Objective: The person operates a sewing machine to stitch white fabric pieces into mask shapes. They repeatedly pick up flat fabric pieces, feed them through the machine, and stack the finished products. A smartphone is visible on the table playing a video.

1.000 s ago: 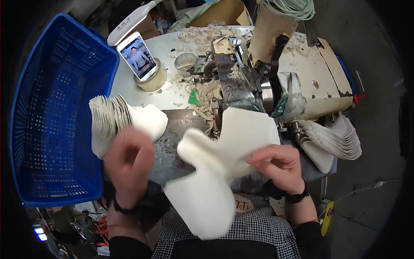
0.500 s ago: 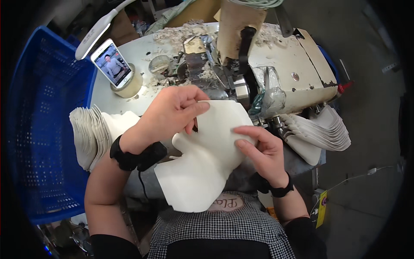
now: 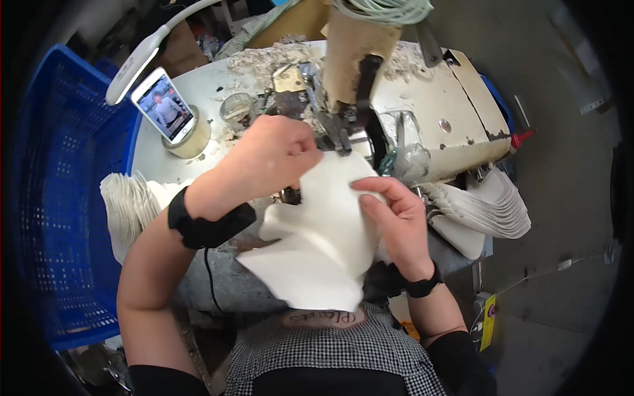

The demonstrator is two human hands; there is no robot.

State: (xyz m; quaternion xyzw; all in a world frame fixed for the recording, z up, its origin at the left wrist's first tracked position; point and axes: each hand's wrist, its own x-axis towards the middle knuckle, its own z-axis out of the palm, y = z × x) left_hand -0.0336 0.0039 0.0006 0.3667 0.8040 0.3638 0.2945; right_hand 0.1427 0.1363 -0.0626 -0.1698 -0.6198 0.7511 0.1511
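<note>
Both hands (image 3: 274,153) (image 3: 401,224) half-curled on white piece (image 3: 330,204)

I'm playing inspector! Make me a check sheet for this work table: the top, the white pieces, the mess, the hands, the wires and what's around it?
Surface: table, pale at the back left, greyer in front; machine on it.
Job's things: white piece, bent, held before the machine; left stack and right stack of white pieces.
Clutter: fluffy scraps behind; phone propped tilted at a pale roll.
Hands: left hand grips the piece's upper left edge; right hand touches its right side.
Cables: black cord below the left wrist; pale cord at right.
Surroundings: blue basket at left; lamp above the phone.
</note>
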